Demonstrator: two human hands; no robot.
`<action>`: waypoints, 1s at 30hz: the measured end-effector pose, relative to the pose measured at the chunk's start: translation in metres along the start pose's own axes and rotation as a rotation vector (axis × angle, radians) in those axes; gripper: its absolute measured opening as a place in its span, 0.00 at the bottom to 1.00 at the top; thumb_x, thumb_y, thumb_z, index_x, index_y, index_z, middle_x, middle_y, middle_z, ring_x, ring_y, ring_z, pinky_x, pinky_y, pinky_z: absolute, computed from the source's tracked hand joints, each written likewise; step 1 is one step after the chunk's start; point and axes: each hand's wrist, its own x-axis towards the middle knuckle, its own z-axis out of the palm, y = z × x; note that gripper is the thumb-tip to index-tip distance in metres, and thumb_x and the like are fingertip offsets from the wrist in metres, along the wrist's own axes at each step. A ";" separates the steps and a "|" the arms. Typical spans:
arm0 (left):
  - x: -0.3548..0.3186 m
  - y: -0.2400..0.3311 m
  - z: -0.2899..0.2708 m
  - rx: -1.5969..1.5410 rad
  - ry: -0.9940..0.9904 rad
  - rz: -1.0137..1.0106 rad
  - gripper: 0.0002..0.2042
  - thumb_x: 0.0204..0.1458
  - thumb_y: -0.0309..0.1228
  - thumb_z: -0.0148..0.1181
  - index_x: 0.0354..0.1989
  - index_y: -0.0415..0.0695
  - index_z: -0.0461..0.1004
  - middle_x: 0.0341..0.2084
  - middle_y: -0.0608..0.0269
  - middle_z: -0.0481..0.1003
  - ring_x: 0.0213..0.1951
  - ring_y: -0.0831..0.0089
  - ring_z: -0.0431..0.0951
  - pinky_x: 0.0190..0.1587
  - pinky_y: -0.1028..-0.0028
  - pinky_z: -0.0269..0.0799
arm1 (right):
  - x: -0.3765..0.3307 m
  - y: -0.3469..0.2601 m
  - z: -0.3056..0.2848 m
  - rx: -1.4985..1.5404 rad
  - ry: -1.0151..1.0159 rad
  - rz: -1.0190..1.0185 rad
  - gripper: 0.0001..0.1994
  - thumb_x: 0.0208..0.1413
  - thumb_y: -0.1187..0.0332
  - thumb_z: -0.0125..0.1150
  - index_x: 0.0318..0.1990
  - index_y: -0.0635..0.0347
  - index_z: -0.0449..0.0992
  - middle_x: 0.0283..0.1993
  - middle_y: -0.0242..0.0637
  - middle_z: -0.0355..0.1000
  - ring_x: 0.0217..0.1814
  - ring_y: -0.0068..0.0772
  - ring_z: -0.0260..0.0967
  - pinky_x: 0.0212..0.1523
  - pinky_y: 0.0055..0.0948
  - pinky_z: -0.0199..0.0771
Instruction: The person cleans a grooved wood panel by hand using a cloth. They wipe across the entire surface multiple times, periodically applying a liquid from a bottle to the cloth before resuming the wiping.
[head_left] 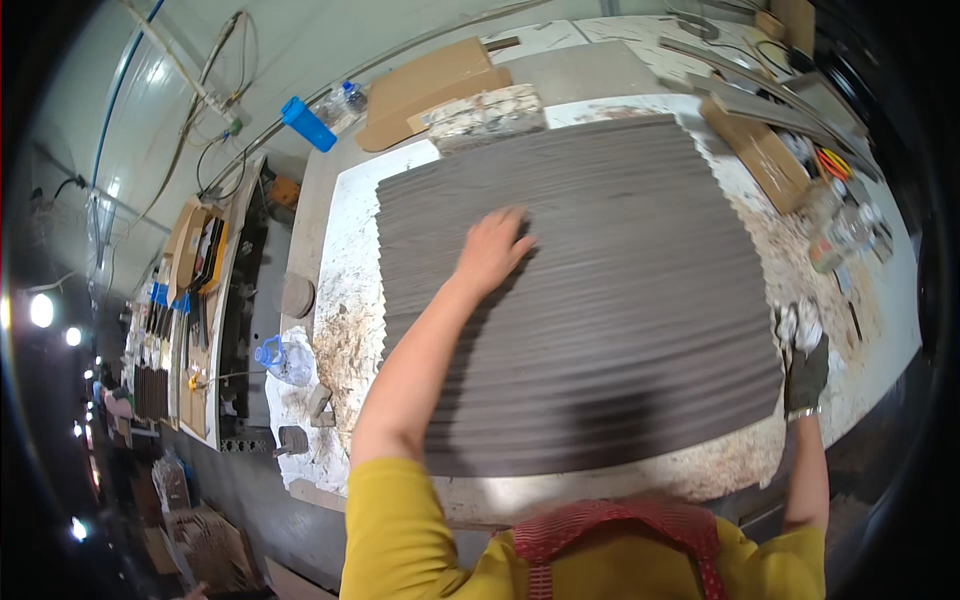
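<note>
A large dark grey ribbed panel (620,320) lies flat on a stained white workbench (345,250). My left hand (492,248), bare, rests palm-down with spread fingers on the panel's upper left part. My right hand (803,362) wears a dark and white work glove and sits at the panel's right edge, fingers curled at that edge. Whether it grips the edge or something small is not clear.
Cardboard pieces (425,85), a blue bottle (308,123) and a speckled block (487,113) lie at the bench's far side. Wooden strips and small tools (770,150) crowd the right. A clear plastic bottle (285,360) stands at the left. Racks of panels line the far left.
</note>
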 end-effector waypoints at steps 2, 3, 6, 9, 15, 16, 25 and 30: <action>0.057 -0.004 0.024 0.019 0.015 0.022 0.25 0.55 0.41 0.55 0.57 0.38 0.63 0.55 0.48 0.67 0.57 0.51 0.66 0.57 0.58 0.62 | -0.005 0.009 0.011 -0.188 -0.043 0.051 0.25 0.49 0.73 0.57 0.58 0.63 0.65 0.52 0.49 0.70 0.54 0.50 0.66 0.53 0.38 0.64; 0.079 -0.005 0.032 0.020 0.029 0.020 0.26 0.54 0.42 0.55 0.58 0.39 0.63 0.56 0.49 0.67 0.57 0.52 0.65 0.57 0.57 0.61 | -0.001 -0.003 0.008 -0.130 -0.097 0.125 0.25 0.47 0.75 0.57 0.57 0.63 0.65 0.50 0.50 0.70 0.54 0.51 0.66 0.53 0.38 0.65; 0.145 -0.018 0.063 0.013 0.135 0.052 0.29 0.54 0.47 0.54 0.59 0.41 0.61 0.56 0.51 0.66 0.59 0.55 0.63 0.57 0.54 0.60 | -0.003 0.000 0.007 -0.013 -0.085 0.188 0.23 0.46 0.78 0.56 0.54 0.63 0.66 0.47 0.49 0.70 0.50 0.48 0.68 0.51 0.37 0.66; 0.194 -0.024 0.090 0.149 0.055 -0.080 0.32 0.54 0.53 0.52 0.59 0.41 0.62 0.56 0.51 0.67 0.60 0.54 0.63 0.58 0.53 0.59 | -0.003 0.001 -0.007 -0.007 -0.071 0.085 0.21 0.48 0.76 0.57 0.53 0.62 0.66 0.46 0.48 0.71 0.49 0.46 0.69 0.51 0.36 0.66; 0.215 -0.040 0.084 0.351 -0.110 -0.177 0.30 0.52 0.60 0.49 0.44 0.42 0.74 0.50 0.52 0.72 0.56 0.52 0.66 0.55 0.45 0.58 | -0.006 -0.010 0.008 -0.172 0.029 0.077 0.23 0.50 0.70 0.56 0.55 0.66 0.66 0.48 0.50 0.71 0.51 0.49 0.69 0.51 0.36 0.68; 0.211 -0.039 0.077 0.284 -0.100 -0.154 0.29 0.52 0.59 0.50 0.42 0.42 0.75 0.48 0.51 0.72 0.54 0.52 0.67 0.54 0.49 0.60 | -0.002 -0.019 0.007 -0.127 -0.004 0.125 0.23 0.49 0.70 0.57 0.54 0.66 0.66 0.48 0.51 0.71 0.51 0.49 0.69 0.51 0.36 0.68; 0.138 0.017 0.046 0.015 -0.310 -0.006 0.20 0.56 0.45 0.52 0.42 0.39 0.76 0.37 0.51 0.74 0.42 0.53 0.74 0.46 0.63 0.69 | 0.003 -0.025 -0.005 -0.208 -0.053 0.095 0.21 0.45 0.69 0.55 0.50 0.65 0.70 0.49 0.52 0.69 0.51 0.55 0.67 0.51 0.41 0.68; 0.104 0.037 0.040 -0.088 -0.329 -0.034 0.17 0.57 0.41 0.51 0.41 0.40 0.77 0.38 0.52 0.75 0.42 0.54 0.75 0.46 0.63 0.69 | 0.009 -0.049 -0.015 -0.197 -0.139 0.116 0.22 0.42 0.72 0.54 0.50 0.65 0.68 0.47 0.52 0.68 0.50 0.56 0.66 0.50 0.42 0.67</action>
